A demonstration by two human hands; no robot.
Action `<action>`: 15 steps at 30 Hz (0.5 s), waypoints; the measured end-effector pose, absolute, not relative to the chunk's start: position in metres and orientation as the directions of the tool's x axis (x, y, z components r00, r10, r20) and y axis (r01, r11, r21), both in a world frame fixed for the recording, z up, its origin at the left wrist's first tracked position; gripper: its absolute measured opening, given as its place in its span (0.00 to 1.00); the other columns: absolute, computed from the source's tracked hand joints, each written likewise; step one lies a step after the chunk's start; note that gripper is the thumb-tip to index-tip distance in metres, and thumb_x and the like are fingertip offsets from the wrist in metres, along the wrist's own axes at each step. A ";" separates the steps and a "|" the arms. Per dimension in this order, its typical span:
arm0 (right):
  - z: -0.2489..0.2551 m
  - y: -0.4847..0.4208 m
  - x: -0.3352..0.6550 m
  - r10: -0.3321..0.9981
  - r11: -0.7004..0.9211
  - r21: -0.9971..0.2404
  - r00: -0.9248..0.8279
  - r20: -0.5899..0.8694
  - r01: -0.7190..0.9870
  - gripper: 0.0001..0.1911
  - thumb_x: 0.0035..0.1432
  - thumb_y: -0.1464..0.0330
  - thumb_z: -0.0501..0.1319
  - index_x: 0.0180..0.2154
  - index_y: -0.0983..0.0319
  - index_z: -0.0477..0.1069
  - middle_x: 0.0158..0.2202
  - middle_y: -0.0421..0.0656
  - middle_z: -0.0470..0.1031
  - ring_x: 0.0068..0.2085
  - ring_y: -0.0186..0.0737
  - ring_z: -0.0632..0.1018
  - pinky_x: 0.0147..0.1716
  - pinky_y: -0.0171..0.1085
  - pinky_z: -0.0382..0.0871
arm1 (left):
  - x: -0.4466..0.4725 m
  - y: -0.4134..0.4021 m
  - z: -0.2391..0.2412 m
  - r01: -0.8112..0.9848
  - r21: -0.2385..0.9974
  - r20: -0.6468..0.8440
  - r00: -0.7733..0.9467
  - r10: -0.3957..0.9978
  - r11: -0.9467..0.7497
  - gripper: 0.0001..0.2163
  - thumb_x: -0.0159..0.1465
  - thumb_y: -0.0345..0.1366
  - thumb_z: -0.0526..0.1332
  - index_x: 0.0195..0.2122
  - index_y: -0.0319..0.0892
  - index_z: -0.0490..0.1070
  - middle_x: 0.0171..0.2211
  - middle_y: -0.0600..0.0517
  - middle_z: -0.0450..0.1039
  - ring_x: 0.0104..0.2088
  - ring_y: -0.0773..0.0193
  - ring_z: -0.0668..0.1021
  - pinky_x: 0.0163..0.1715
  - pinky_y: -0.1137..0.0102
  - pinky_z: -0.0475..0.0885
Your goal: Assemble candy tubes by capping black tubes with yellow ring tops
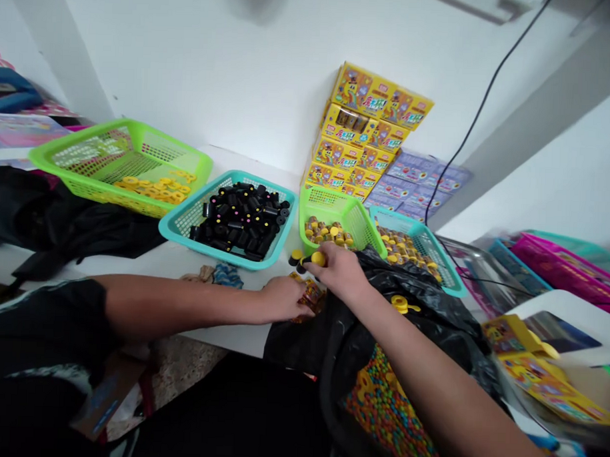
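My right hand [341, 273] is closed, with a small black piece with a yellow cap [317, 259] at its fingertips. A similar yellow-topped black piece [296, 256] is just left of those fingers. Lower down, my left hand [283, 299] curls around small brown-and-orange printed pieces [313, 294] near the table edge; their exact kind is hard to make out. Below my right forearm, a black bag [339, 390] holds many colourful candy beads [379, 404] and some yellow pieces. A yellow ring-shaped piece [401, 304] lies on the black plastic.
Behind my hands are a teal basket [172, 227] of black cylinders, a green basket [375, 237] and a blue basket [456, 280] of yellow-topped pieces. Another green basket [47, 156] with yellow parts is at left. Yellow boxes [358, 134] are stacked against the wall.
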State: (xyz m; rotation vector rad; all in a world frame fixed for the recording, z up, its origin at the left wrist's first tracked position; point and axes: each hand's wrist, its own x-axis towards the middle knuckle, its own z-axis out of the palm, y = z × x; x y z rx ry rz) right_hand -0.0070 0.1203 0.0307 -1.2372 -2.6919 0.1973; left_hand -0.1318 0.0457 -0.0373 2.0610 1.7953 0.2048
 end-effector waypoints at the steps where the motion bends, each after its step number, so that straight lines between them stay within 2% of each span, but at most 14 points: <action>1: 0.035 0.117 0.003 0.779 0.623 -0.257 -0.613 0.128 0.739 0.15 0.59 0.58 0.61 0.39 0.63 0.71 0.34 0.44 0.77 0.36 0.41 0.77 0.34 0.35 0.66 | -0.129 0.049 -0.039 0.913 0.403 -0.157 0.144 0.977 -0.070 0.17 0.56 0.49 0.65 0.38 0.41 0.77 0.37 0.44 0.79 0.40 0.47 0.79 0.35 0.66 0.70; 4: 0.040 0.103 0.035 0.836 0.515 -0.547 -0.526 0.153 0.660 0.14 0.55 0.56 0.64 0.33 0.61 0.69 0.26 0.39 0.72 0.28 0.37 0.73 0.28 0.34 0.64 | -0.124 0.058 -0.043 0.887 0.462 -0.194 0.072 0.978 0.026 0.10 0.52 0.40 0.68 0.32 0.41 0.76 0.33 0.47 0.78 0.37 0.51 0.79 0.31 0.68 0.68; 6: 0.037 0.093 0.058 0.864 0.429 -0.687 -0.489 0.122 0.586 0.14 0.52 0.57 0.65 0.31 0.60 0.68 0.23 0.36 0.69 0.24 0.35 0.70 0.25 0.34 0.63 | -0.125 0.062 -0.045 0.852 0.516 -0.212 0.031 0.977 0.085 0.07 0.52 0.38 0.68 0.27 0.41 0.74 0.28 0.50 0.77 0.34 0.55 0.79 0.28 0.70 0.67; 10: 0.026 0.080 0.096 0.908 0.288 -0.815 -0.413 0.066 0.504 0.14 0.50 0.58 0.67 0.30 0.60 0.67 0.22 0.34 0.65 0.22 0.33 0.68 0.22 0.34 0.61 | -0.138 0.061 -0.043 0.733 0.657 -0.226 -0.030 0.974 0.175 0.10 0.52 0.37 0.69 0.23 0.41 0.68 0.21 0.55 0.70 0.26 0.62 0.76 0.24 0.73 0.63; 15: 0.023 0.069 0.112 0.926 0.094 -0.933 -0.374 -0.046 0.347 0.18 0.45 0.56 0.70 0.27 0.60 0.66 0.21 0.34 0.66 0.20 0.33 0.70 0.21 0.34 0.61 | -0.146 0.050 -0.031 0.489 0.838 -0.247 -0.060 0.967 0.244 0.08 0.56 0.34 0.64 0.31 0.42 0.64 0.18 0.60 0.64 0.17 0.68 0.71 0.17 0.75 0.60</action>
